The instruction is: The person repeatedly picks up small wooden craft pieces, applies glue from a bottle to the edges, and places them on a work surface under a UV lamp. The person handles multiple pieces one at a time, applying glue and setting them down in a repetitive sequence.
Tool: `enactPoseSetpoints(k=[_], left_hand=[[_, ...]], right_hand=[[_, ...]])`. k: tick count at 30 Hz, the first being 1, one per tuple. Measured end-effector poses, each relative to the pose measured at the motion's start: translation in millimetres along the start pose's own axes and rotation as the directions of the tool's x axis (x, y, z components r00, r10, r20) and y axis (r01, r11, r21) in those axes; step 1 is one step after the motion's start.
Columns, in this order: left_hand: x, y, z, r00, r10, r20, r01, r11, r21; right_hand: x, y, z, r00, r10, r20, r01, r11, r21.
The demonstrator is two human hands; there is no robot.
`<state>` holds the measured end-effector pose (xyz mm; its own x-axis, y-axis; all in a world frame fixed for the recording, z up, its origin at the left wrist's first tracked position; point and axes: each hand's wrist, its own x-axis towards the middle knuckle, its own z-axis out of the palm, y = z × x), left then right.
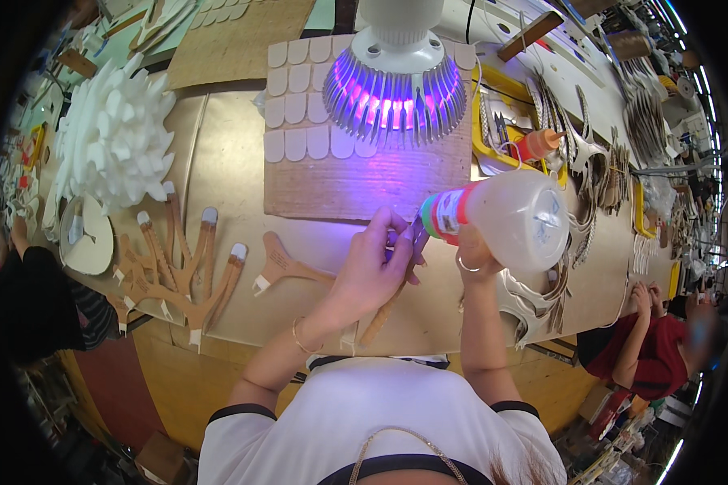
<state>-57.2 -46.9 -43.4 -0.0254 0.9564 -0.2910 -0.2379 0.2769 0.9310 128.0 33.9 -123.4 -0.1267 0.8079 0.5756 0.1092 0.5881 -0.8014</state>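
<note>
From my end, the left hand's (376,263) pinching the strap (385,317) over the worktop (226,162), the right hand's (479,252) gripping a tipped bottle (527,222) just beside it, so oversqueezing could flood that strap.

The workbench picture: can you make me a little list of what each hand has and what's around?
Left hand: pinching a narrow brown strip
Right hand: gripping a big cloudy bottle, tilted, green end toward the strip
Above: lamp, glowing purple
Under lamp: cardboard with rows of cream tabs
Far left: spiky white foam pile
Right: yellow tray, orange bottle
</note>
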Motion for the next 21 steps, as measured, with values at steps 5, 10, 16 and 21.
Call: enactPoseSetpoints(k=[5,10,16,21], left_hand=[[-1.6,-2.9,-2.1,1.0,0.015,-0.001,-0.015,0.999,-0.031],[-3.5,-2.7,-2.9,0.999,-0.033,0.016,0.034,0.999,-0.04],[-3.2,1.2,-0.9,0.999,-0.04,0.001,0.04,0.991,-0.124],[-5.6,4.8,2.6,1.0,0.0,-0.002,-0.001,0.996,-0.091]], right_hand=[[1.4,-0.9,-1.1,1.0,0.004,-0.018,-0.004,1.0,0.009],[1.5,-1.7,-1.4,1.0,0.009,-0.028,-0.009,1.0,0.016],[-2.5,-4.3,1.1,0.999,0.018,-0.026,-0.017,1.0,0.02],[-5.2,-4.1,1.8,1.0,-0.013,-0.013,0.013,1.0,-0.011]])
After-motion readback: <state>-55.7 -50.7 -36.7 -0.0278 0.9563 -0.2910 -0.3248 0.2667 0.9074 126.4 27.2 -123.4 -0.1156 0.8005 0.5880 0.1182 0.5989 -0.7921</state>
